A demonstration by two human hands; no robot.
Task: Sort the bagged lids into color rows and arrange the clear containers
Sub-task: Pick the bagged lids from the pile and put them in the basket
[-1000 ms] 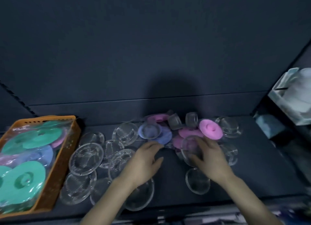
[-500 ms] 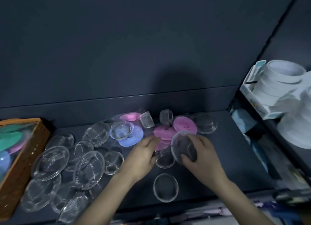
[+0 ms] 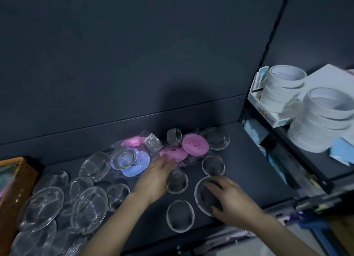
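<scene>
- Bagged lids, pink round plastic discs in clear wrap [image 3: 195, 146], are lying jumbled along the rear edge of the dark grey shelf [image 3: 249, 169], overlapping one another rather than forming a colour row.
- A blue round bagged lid [image 3: 137, 166] is lying just left of them, carrying a clear shallow round dish [image 3: 124, 157] on top.
- Two small clear plastic cups [image 3: 153, 142] are lying tipped among the pink lids.
- The person's left hand [image 3: 155, 176] is reaching flat towards the rear, fingers straight, fingertips touching the wrap of the nearest pink lid.
- The right hand [image 3: 229, 198] is curling fingers and thumb over a large clear round container [image 3: 201, 196] near the front right of the shelf, apparently placing it.
- Three separate clear round containers [image 3: 180, 216] are lying apart around the hands, looking like the start of an arrangement.
- A heap of overlapping clear round dishes [image 3: 46, 204] is crowding the front left corner beside an orange plastic basket [image 3: 17, 179]; its contents are too blurred to tell.
- Sorting appears to be at an early stage: no lid rows are showing, and most clear pieces are waiting in the heap.
</scene>
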